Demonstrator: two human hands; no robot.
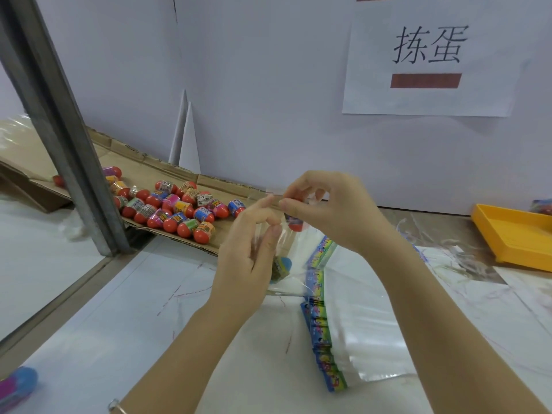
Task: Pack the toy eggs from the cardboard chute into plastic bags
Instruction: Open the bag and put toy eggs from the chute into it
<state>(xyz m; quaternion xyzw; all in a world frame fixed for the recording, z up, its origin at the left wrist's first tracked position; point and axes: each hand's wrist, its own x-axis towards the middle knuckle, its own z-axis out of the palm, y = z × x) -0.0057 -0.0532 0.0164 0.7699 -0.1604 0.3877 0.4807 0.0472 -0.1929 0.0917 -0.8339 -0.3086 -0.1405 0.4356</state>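
Several toy eggs (pixel 174 209) with red bottoms and colourful wraps lie heaped on the cardboard chute (pixel 140 165) at the left. In the middle, my left hand (pixel 248 249) and my right hand (pixel 325 204) hold up a clear plastic bag (pixel 294 264) by its top edge, each pinching it between thumb and fingers. Inside the bag I see a blue-topped egg (pixel 283 265) low down and a red one (pixel 295 224) higher up. A stack of flat bags with colourful printed headers (pixel 324 342) lies on the white table below my right forearm.
A grey metal post (pixel 65 130) stands at the left in front of the chute. A yellow tray (pixel 519 237) sits at the far right by the wall. A blue and pink toy (pixel 18 386) lies at the bottom left corner. A paper sign hangs on the wall.
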